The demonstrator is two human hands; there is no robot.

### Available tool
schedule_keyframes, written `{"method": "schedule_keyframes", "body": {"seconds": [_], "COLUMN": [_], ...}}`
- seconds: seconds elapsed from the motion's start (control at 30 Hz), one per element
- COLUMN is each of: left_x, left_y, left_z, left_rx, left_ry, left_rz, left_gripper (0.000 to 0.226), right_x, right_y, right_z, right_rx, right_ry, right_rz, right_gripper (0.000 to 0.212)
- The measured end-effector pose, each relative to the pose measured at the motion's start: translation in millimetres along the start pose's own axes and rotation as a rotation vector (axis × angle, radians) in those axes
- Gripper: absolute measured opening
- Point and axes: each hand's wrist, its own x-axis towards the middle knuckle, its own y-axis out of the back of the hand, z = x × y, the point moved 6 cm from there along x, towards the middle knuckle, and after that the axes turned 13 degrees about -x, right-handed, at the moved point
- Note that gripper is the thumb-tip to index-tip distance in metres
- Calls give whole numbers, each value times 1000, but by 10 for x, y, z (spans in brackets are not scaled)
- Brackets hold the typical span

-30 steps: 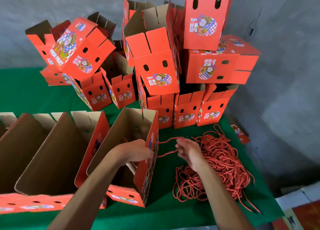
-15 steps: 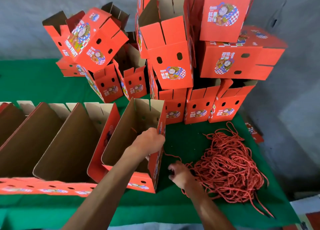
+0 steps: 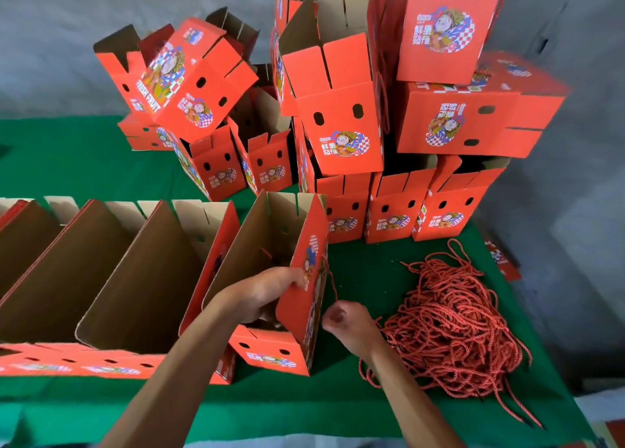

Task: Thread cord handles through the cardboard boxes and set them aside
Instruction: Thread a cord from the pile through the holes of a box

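An open-topped red printed cardboard box stands on the green cloth-covered table, at the right end of a row of open boxes. I count four open boxes in that row for certain, this one included; a further edge shows at the far left, too cropped to tell. Its open mouth faces up and tilts away toward the far wall, and its long axis runs from the near edge of the table toward the back.

The left hand grips the top edge of the box's right wall, fingers curled inside and thumb on the printed outer face. The right hand sits just beside that wall, its fingers closed in a pinch on a thin red cord that runs up the outer face of the box; the picture does not let me tell whether it goes through a hole.

To the right lies one loose tangled heap of red twisted cords, touching the right wrist. Behind, a stacked pile of red boxes leans against the grey wall, at least twelve, some tipped on their sides.
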Motion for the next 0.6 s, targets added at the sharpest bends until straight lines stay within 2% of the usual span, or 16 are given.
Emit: {"method": "schedule_keyframes", "body": {"seconds": [0.1,0.17,0.4,0.5,0.6], "left_x": [12,14,-19,-39,-65], "left_y": [91,143,147,105,-20], "left_z": [32,56,51,45,31], "left_rx": [-20,-25,-19,-28,-61], "left_ry": [-29,-46,-54,-53,-35], "left_rz": [43,46,20,6,-90], "left_gripper": [53,59,51,56,62], "right_x": [-34,-74,-48,-18,-4], "right_y": [97,139,200,193,152], "right_z": [-186,-292,-442,-441,-436], "right_rx": [298,374,500,412,345], "right_ry": [28,80,65,56,73], "right_rz": [67,52,125,132,102], "right_gripper": [12,15,11,7,4]}}
